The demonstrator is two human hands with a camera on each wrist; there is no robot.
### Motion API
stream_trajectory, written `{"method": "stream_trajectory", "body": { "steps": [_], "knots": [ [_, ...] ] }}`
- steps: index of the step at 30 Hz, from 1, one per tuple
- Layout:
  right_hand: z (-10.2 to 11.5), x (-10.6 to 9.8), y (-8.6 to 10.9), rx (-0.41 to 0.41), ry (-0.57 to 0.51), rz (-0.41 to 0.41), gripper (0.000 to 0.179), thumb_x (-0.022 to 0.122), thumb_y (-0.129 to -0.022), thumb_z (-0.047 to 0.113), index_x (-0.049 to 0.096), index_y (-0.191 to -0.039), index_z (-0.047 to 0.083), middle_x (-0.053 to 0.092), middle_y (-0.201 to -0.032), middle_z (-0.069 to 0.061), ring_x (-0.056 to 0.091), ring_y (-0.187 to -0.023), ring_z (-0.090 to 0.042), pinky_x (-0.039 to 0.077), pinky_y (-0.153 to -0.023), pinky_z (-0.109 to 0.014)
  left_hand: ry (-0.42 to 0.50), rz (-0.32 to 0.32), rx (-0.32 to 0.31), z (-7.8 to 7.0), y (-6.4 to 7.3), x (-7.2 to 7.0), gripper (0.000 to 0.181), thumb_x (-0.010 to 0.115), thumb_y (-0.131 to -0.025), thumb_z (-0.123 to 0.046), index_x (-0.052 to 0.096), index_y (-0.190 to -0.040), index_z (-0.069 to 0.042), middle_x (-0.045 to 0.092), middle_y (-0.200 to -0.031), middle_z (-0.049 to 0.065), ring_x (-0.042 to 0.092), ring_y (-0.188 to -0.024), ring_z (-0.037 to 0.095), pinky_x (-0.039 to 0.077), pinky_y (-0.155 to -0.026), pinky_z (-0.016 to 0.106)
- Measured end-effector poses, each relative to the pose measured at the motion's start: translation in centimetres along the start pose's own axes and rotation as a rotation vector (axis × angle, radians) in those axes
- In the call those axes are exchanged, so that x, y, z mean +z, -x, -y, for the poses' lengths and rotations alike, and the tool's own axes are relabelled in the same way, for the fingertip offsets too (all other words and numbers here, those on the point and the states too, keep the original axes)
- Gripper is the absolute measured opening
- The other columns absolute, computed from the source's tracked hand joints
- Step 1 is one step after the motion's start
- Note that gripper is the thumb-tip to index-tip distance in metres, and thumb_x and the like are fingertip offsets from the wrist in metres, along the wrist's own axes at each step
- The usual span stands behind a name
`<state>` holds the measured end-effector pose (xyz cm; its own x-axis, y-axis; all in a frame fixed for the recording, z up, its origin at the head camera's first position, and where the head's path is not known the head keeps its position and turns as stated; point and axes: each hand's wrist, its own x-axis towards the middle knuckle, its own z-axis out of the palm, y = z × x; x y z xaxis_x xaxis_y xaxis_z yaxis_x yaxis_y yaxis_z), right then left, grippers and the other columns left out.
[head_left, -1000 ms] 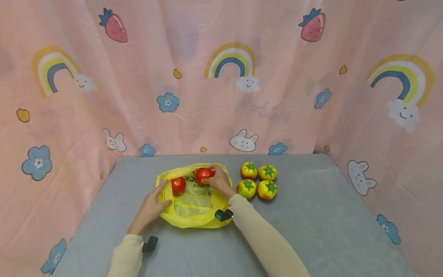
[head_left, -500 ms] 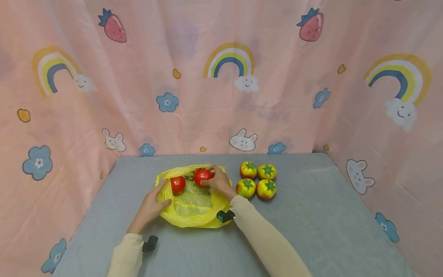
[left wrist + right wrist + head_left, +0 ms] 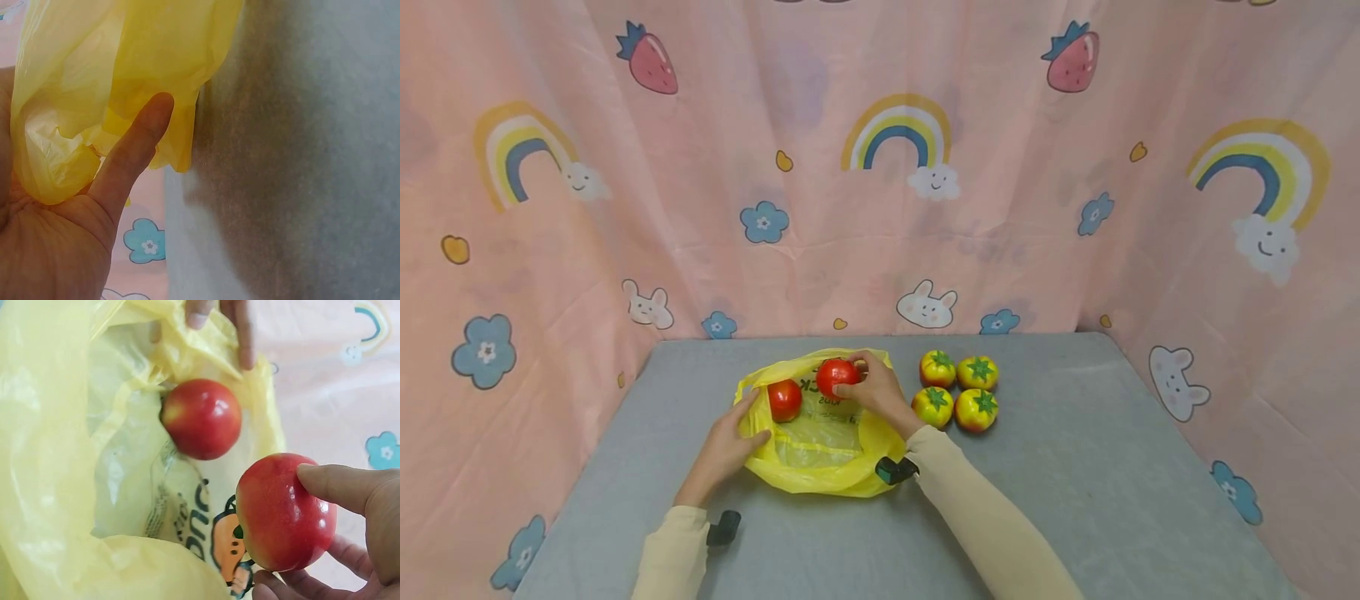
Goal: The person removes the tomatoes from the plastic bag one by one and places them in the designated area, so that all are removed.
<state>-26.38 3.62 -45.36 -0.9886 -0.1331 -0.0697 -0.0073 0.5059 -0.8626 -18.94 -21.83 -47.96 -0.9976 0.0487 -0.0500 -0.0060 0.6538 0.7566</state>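
A yellow plastic bag with dark print lies with its mouth spread on the grey table. My left hand holds the bag's left side, its thumb extended along the plastic in the left wrist view. Inside the bag at the left sits a red toy tomato. My right hand grips another red toy tomato between thumb and fingers, over the bag's opening near its far right. In the right wrist view this tomato's green stem faces the bag. Left fingertips show at the bag's rim there.
Several yellow-red toy tomatoes with green star-shaped leaves stand grouped just right of the bag. A pink patterned curtain surrounds the grey table at the back and sides.
My right hand has carried its tomato slightly left and, in the last half second, a little upward in the head view. The bag's far edge has risen slightly. The left hand has barely moved.
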Motion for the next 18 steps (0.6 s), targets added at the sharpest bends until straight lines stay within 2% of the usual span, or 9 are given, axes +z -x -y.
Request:
{"method": "stream_trajectory", "body": {
  "steps": [10,18],
  "knots": [
    [1.0,-0.9,1.4,-0.003,-0.036,0.021,0.054,0.08,-0.08,0.022,0.056,-0.128,0.018,0.059,-0.134,-0.013,0.062,-0.116,-0.031,0.054,-0.098,-0.048,0.009,0.003,0.0,0.1,0.0,-0.1,0.074,0.064,-0.091,-0.014,0.028,-0.155,-0.01,0.028,-0.162,0.016,0.023,-0.148,0.043,0.021,-0.119,0.06],
    [1.7,-1.4,3.0,-0.058,-0.095,0.025,0.06,0.081,-0.08,0.023,0.054,-0.134,0.019,0.057,-0.137,-0.01,0.058,-0.122,-0.031,0.054,-0.098,-0.048,0.0,0.005,-0.003,0.1,0.0,-0.1,0.075,0.064,-0.09,-0.015,0.028,-0.155,-0.01,0.027,-0.161,0.016,0.023,-0.148,0.044,0.021,-0.119,0.061]
  ]
}}
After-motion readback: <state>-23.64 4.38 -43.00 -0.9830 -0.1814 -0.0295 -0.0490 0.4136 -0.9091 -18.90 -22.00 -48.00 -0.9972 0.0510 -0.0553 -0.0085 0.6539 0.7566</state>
